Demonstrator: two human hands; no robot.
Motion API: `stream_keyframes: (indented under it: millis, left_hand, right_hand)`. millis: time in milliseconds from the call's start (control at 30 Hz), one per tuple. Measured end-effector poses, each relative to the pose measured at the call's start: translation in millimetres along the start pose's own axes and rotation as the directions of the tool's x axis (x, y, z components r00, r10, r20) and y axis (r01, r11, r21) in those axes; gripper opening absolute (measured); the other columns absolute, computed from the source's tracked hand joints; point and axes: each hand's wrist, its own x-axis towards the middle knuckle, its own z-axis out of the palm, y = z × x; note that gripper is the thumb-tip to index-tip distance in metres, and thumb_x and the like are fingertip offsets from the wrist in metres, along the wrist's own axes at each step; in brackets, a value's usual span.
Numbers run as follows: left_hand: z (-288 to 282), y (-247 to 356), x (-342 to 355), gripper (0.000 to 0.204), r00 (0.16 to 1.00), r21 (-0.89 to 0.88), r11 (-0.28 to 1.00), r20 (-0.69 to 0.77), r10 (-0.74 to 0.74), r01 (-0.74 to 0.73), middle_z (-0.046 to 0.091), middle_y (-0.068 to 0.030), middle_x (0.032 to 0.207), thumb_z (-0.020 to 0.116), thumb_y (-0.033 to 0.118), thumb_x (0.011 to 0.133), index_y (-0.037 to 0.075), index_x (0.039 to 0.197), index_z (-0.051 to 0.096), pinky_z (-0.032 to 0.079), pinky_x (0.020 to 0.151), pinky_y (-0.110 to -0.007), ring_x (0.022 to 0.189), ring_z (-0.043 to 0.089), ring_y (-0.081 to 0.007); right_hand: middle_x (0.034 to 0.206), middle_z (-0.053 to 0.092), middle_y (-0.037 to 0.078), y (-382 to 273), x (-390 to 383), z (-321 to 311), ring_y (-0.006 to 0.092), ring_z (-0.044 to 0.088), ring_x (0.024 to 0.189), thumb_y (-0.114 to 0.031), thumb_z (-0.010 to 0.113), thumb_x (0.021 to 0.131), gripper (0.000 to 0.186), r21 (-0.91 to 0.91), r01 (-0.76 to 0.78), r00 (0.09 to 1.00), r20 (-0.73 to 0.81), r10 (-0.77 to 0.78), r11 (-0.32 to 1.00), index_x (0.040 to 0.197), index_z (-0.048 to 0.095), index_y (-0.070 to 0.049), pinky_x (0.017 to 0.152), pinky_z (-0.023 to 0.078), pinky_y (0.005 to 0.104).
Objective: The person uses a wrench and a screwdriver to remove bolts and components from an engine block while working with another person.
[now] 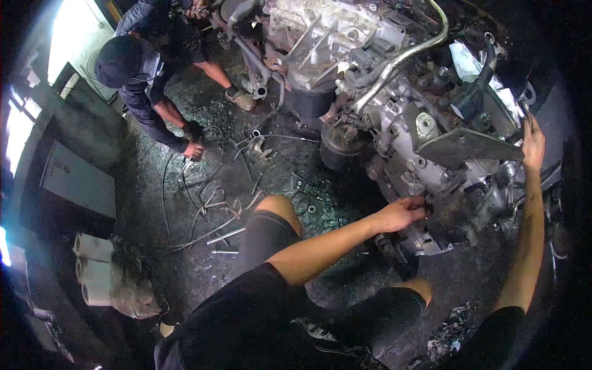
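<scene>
A large, grimy engine (401, 142) fills the right half of the view, with a dark bracket (468, 142) across its side. My left hand (401, 213) is at the engine's lower front, fingers curled on something dark that I cannot make out. Higher up on the far right, my right hand (531, 139) grips a slender metal tool (525, 108) beside the bracket's end. A white sheet-like object (467, 61) and a black hose fitting (465, 102) lie near it.
A co-worker in a dark cap (120, 61) bends at the upper left, hands near loose cables (185, 172). Metal pipes and bars (225, 237) lie on the oily floor by my knee. White cylinders (95, 277) sit at lower left, below a grey panel (77, 179).
</scene>
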Motion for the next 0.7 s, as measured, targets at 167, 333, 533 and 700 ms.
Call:
stream_keyframes:
  millis: [167,333,533,700]
  left_hand:
    - [-3.9,-14.6,1.7,0.048,0.993,0.022,0.997,-0.091,0.079,-0.077,0.064,-0.0165,0.111,0.056,0.04,0.094,0.001,0.122,0.06,0.049,0.073,-0.036,0.085,0.06,-0.0217]
    - [0.6,-7.5,-6.4,0.052,0.998,-0.154,0.988,-0.055,-0.034,0.025,0.066,-0.0121,0.101,0.056,0.04,0.095,0.002,0.13,0.055,0.048,0.065,-0.03,0.073,0.057,-0.0169]
    - [-8.9,30.1,-12.0,0.057,0.98,-0.019,0.981,0.036,-0.194,0.195,0.064,-0.0099,0.095,0.056,0.039,0.095,0.001,0.136,0.048,0.048,0.065,-0.03,0.071,0.057,-0.0162]
    - [-3.9,-4.2,-10.4,0.056,0.997,-0.097,0.993,-0.031,-0.067,0.064,0.064,-0.0104,0.097,0.054,0.043,0.095,0.002,0.133,0.051,0.048,0.068,-0.031,0.077,0.058,-0.0165]
  right_hand:
    - [0.124,0.059,0.025,-5.2,0.3,12.1,0.0363,0.057,0.119,-0.03,0.049,0.097,0.046,0.011,0.075,0.996,-0.042,-0.075,0.997,0.129,0.055,0.003,0.1,0.042,0.036]
    - [0.123,0.059,0.026,-14.3,-6.7,7.1,0.0368,0.057,0.118,-0.03,0.049,0.097,0.045,0.027,0.064,0.997,-0.044,-0.063,0.998,0.127,0.056,0.004,0.098,0.042,0.0375]
    - [0.119,0.061,0.026,-19.7,-9.1,-0.4,0.04,0.058,0.114,-0.032,0.049,0.097,0.045,-0.068,0.01,0.999,-0.052,-0.014,0.998,0.127,0.056,0.0,0.095,0.044,0.0405]
    - [0.118,0.061,0.026,-27.8,-13.0,2.5,0.0392,0.058,0.115,-0.032,0.05,0.096,0.045,-0.011,-0.021,0.999,-0.042,0.021,1.0,0.128,0.057,-0.001,0.097,0.044,0.0402]
